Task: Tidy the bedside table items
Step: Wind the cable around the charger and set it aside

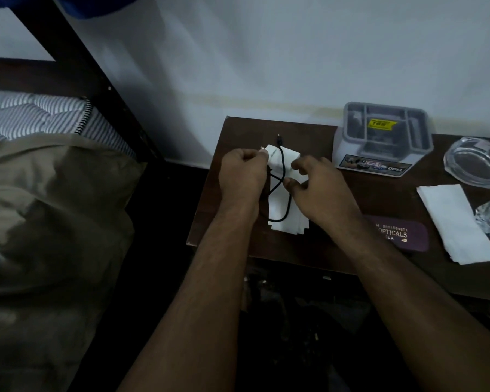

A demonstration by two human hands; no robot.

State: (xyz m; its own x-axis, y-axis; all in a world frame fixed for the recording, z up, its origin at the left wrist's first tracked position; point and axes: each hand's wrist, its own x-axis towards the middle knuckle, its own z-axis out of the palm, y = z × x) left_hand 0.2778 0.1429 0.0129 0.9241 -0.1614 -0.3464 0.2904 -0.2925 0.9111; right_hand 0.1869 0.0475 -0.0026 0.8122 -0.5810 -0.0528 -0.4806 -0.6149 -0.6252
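Charger (277, 159) and its black cable (283, 193) sit over folded tissue (283, 222) left of the grey organiser (385, 137) on the table (317, 250); left hand (242, 176) pinches the charger, right hand (314, 188) pinches cable; coiling appears underway; next, neat loops.

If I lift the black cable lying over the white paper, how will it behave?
Probably floppy: the black cable already bends in loose loops over the white paper. It looks thin, so likely light. Its free end near the table edge may dangle and drag the paper.
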